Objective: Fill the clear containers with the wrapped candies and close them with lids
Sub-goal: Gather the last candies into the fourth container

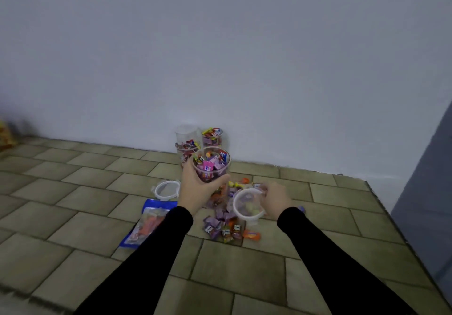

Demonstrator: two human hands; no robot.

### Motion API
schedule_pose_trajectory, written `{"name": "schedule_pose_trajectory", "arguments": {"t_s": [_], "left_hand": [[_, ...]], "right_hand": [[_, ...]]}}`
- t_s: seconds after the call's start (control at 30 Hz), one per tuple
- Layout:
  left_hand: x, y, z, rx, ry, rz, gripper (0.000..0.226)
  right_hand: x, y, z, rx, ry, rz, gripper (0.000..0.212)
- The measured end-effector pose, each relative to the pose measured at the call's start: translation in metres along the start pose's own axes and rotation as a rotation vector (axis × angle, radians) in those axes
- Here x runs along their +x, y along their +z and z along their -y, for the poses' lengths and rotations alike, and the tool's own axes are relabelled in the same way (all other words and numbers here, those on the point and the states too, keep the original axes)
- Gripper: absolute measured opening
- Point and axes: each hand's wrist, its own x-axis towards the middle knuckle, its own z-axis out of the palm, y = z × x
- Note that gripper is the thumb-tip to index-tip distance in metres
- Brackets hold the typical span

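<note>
My left hand (195,187) grips a clear container (212,165) full of wrapped candies, held upright above the floor. My right hand (275,199) holds a round clear lid (247,203) with a white rim by its right edge, just over a heap of loose wrapped candies (226,224). Two more candy-filled containers (212,136) (187,149) and an empty clear container (186,132) stand by the wall behind. A second lid (167,190) lies on the floor left of my left hand.
A blue candy bag (146,221) lies flat under my left forearm. The tiled mat (244,270) ends at the wall behind and at a grey edge (425,212) on the right. A yellowish packet (6,136) sits at far left.
</note>
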Motion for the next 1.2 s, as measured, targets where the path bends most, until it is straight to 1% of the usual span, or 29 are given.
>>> {"name": "schedule_pose_trajectory", "arguments": {"t_s": [0.1,0.2,0.37,0.47,0.53,0.63,0.8,0.9,1.0,1.1,1.2], "left_hand": [[0.02,-0.041,0.009,0.016,-0.027,-0.089,0.087],[0.041,-0.081,0.014,0.041,-0.016,-0.156,0.089],[0.086,-0.142,0.037,0.115,-0.027,-0.235,0.083],[0.107,-0.158,0.047,0.137,-0.03,-0.269,0.076],[0.124,-0.168,0.056,0.147,-0.033,-0.275,0.073],[0.147,-0.176,0.069,0.153,-0.052,-0.247,0.073],[0.167,-0.168,0.091,0.117,-0.1,-0.196,0.071],[0.182,-0.16,0.108,0.124,-0.118,-0.131,0.076],[0.199,-0.155,0.123,0.137,-0.137,-0.081,0.079],[0.211,-0.152,0.131,0.132,-0.152,-0.042,0.072],[0.225,-0.15,0.141,0.136,-0.168,0.004,0.077]], "right_hand": [[0.012,0.027,0.04,0.119,-0.013,0.034,0.024],[0.026,0.056,0.079,0.206,-0.041,0.068,0.021],[0.051,0.099,0.142,0.308,-0.06,0.129,0.02],[0.063,0.122,0.168,0.32,-0.066,0.173,0.017],[0.073,0.142,0.185,0.352,-0.027,0.198,0.016],[0.079,0.17,0.203,0.38,0.026,0.241,0.015],[0.083,0.212,0.221,0.343,0.027,0.277,0.02],[0.093,0.229,0.226,0.334,0.059,0.299,0.02],[0.105,0.238,0.23,0.341,0.106,0.287,0.017],[0.116,0.246,0.235,0.342,0.124,0.246,0.017],[0.129,0.251,0.244,0.334,0.129,0.208,0.018]]}}
